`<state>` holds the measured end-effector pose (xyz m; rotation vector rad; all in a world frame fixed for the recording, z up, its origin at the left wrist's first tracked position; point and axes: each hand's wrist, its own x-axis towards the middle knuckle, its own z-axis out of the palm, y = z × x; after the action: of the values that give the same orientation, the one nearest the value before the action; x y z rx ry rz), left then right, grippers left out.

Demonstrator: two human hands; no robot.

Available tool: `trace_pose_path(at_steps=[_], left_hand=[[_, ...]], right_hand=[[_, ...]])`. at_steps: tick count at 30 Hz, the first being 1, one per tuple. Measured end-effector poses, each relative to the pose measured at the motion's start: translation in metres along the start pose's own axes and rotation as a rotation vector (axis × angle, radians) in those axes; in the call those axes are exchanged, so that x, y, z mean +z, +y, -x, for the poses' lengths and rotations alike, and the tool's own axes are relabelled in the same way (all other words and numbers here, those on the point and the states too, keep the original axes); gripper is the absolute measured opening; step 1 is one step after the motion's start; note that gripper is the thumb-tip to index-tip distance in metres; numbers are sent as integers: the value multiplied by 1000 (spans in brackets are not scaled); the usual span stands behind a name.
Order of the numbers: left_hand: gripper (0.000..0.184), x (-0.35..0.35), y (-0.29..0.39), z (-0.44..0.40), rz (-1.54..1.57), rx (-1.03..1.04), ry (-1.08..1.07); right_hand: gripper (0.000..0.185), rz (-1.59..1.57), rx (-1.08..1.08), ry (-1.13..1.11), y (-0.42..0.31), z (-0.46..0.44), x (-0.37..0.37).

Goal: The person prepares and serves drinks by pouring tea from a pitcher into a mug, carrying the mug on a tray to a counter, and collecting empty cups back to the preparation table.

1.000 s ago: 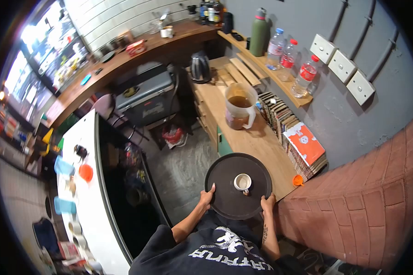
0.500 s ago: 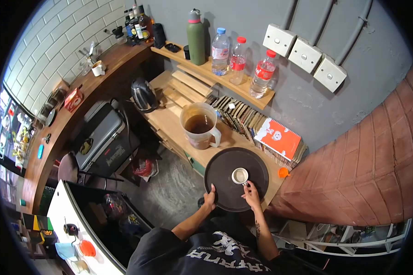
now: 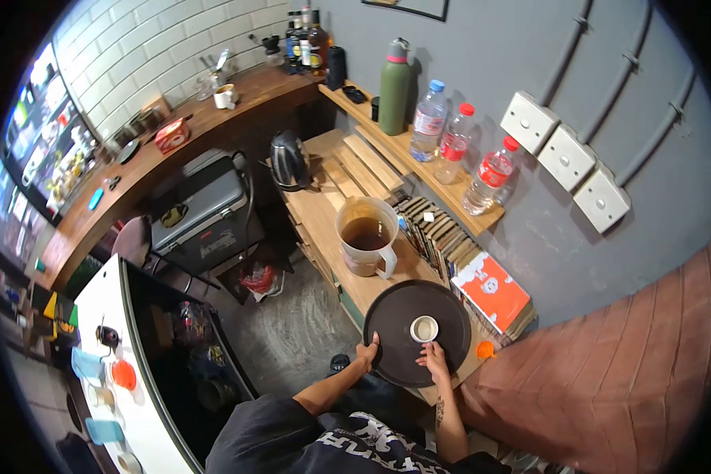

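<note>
A round dark tray [image 3: 395, 316] lies over the near end of the wooden counter, in front of a large plastic jug [image 3: 367, 237] of brown liquid. My left hand [image 3: 367, 353] grips the tray's left edge, thumb on top. A small white cup [image 3: 424, 329] stands upright on the tray, right of its middle. My right hand [image 3: 433, 363] is over the tray's near right part, its fingers closed at the cup's near side, where the handle is. What is in the cup looks pale.
Right of the tray are an orange scoop [image 3: 485, 349], a row of books with an orange notebook [image 3: 491, 291], and a brick ledge [image 3: 592, 363]. A black kettle [image 3: 291, 161] stands farther back. Bottles [image 3: 490, 175] line the wall shelf. At left is a white-topped counter [image 3: 146, 411].
My right hand has left the tray's right edge and gone to the cup's handle. The tray now lies over the counter end. The camera view has shifted.
</note>
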<state>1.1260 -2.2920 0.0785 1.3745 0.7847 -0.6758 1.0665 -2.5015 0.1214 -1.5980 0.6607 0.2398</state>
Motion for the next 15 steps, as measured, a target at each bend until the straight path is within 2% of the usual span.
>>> trace_pose_path(at_steps=[2,5,7,11,12,13,15], left_hand=[[104,-5,5,2,-61,-34,43],[111,-11,-11,-15,-19,50,-20],[113,-20,-6,-5,-224,45,-26],[103,-50,5,45,-185,103,-143],[95,-63,-10,33,-180,103,-150],[95,-77,-11,41,-137,104,-116],[83,-111,-17,59,31,57,-306]], right_hand=[[31,-21,-7,-66,-2,-3,-3],[27,-79,-11,-72,2,-8,-4],[25,-113,-10,-74,0,-8,0],[26,-199,38,-54,4,-11,22],[24,-262,87,62,3,-9,34],[22,-319,136,176,1,-8,47],[26,-280,138,161,-2,-4,74]])
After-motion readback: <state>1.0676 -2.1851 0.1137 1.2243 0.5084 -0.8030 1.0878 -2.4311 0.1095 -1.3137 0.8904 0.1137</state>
